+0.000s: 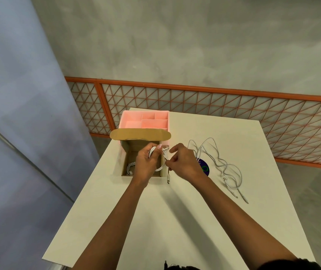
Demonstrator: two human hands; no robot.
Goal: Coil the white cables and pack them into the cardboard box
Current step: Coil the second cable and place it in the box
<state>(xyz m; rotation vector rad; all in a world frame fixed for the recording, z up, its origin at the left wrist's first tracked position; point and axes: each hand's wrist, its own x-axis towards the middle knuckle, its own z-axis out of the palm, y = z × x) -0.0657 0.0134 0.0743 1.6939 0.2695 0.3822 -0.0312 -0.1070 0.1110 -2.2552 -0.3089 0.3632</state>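
Head view: the left hand (146, 164) hovers over the open brown cardboard box (125, 164), its fingers (155, 151) curled round a part-wound loop of white cable (160, 168). Just right of those fingers, the right hand (187, 162) pinches a strand of the same cable between thumb and fingers (172, 164) — the cable's plug end (168, 180) dangles below that pinch, at the box's right edge. Below and left of the left fingers, inside the box, lies a second coiled white cable (130, 167). Well to the right of the right fingers, loose white cables (228, 168) sprawl on the white bench (175, 221), next to a dark blue round sticker (205, 166) partly hidden by the right hand. Beyond the fingers — behind the box's raised flap (140, 134) — stands a pink compartmented plastic organiser (146, 120).
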